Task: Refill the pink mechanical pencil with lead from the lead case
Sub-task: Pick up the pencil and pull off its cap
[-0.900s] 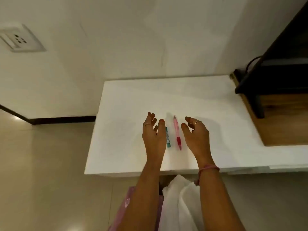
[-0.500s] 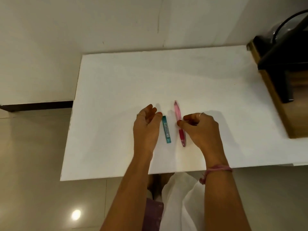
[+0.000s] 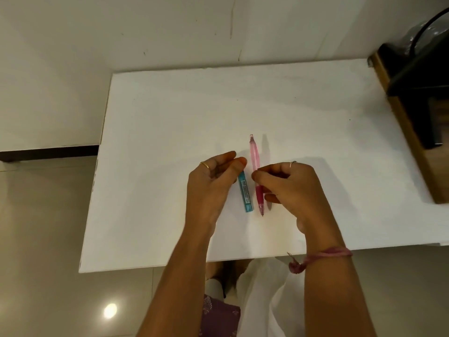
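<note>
The pink mechanical pencil (image 3: 254, 156) points its tip toward me, in the middle of the white table (image 3: 170, 117). My right hand (image 3: 291, 188) pinches it at mid-barrel with thumb and forefinger. The pencil's shadow falls apart from it to the right, so it looks slightly raised. Just left of it the teal lead case (image 3: 245, 193) lies flat on the table, parallel to the pencil. My left hand (image 3: 209, 186) hovers at the case's far end with fingers curled but apart, holding nothing; its thumb tip is just above the case's top.
A wooden unit (image 3: 413, 132) with a black device (image 3: 418, 76) on it stands against the table's right side. A white wall backs the table. The table's left and near edges drop to a tiled floor (image 3: 43, 227).
My right hand has closed its thumb and forefinger on the pink pencil and lifted it slightly. My left hand stays beside the lead case. The view has come closer to the table.
</note>
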